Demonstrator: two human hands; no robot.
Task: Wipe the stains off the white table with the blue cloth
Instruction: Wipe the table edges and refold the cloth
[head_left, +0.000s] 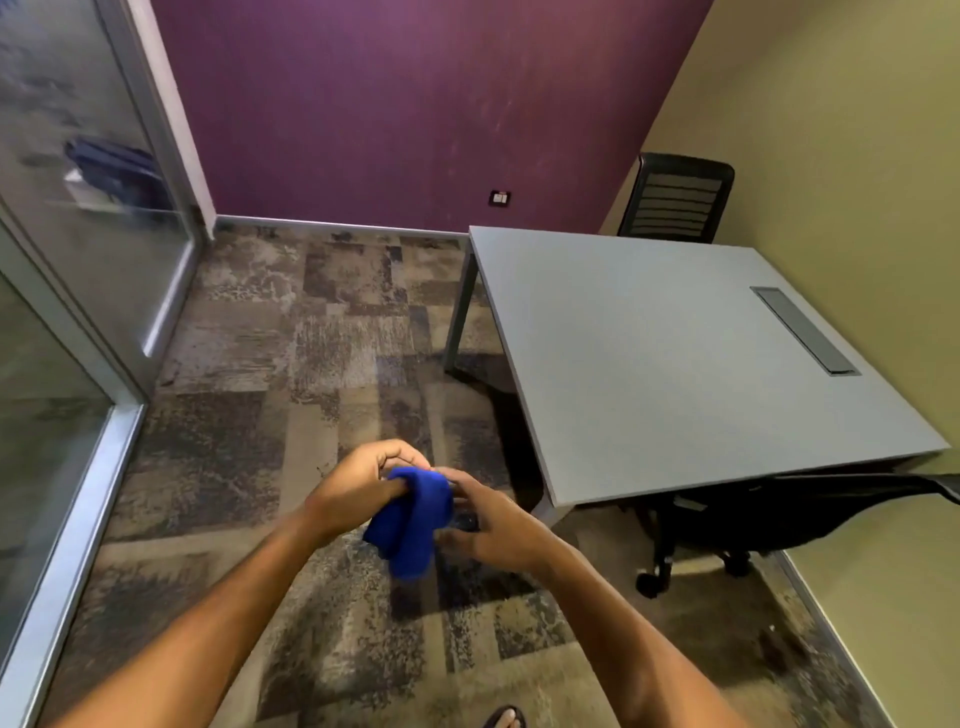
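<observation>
A bunched blue cloth (410, 519) hangs between both hands over the carpet, left of the table's near corner. My left hand (358, 488) grips its upper left part. My right hand (488, 525) holds it from the right, fingers curled around the fabric. The white table (649, 374) stands to the right, its top looking pale grey; I cannot make out stains on it from here. A grey cable hatch (805, 330) is set into the top near the far right edge.
A black office chair (779, 514) is tucked under the table's near edge. Another black chair (675, 200) stands behind the table by the purple wall. Glass partitions (78, 260) line the left side. Patterned carpet (311, 338) covers the floor.
</observation>
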